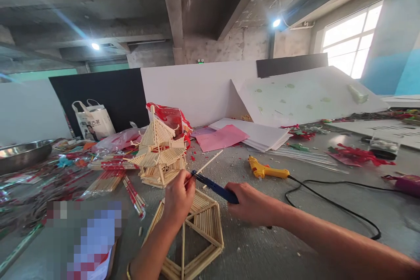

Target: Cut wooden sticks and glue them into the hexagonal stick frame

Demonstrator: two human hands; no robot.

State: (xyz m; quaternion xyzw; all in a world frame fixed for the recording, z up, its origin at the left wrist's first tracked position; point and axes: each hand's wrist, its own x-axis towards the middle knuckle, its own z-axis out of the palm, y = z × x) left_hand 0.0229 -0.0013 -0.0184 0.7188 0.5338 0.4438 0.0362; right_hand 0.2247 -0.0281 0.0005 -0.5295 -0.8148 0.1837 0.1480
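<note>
My left hand (179,194) is closed in a pinch on one end of a thin wooden stick (210,162), which slants up and to the right. My right hand (244,203) wraps round the handle of a dark blue, plier-like cutter (215,187). Its tip meets the stick right beside my left fingertips; whether the jaws are closed on it I cannot tell. Below my hands lies a hexagonal frame of wooden sticks (218,227), partly filled with parallel sticks and partly hidden by my left forearm. Behind it stands a small stick-built pavilion (160,157) with a tiered roof.
A yellow glue gun (269,171) lies to the right, its black cord (344,210) looping across the table. Packaged sticks (103,181) and plastic wrappers spread at left, near a metal bowl (24,155). Pink paper (223,138) and white boards (256,133) lie behind.
</note>
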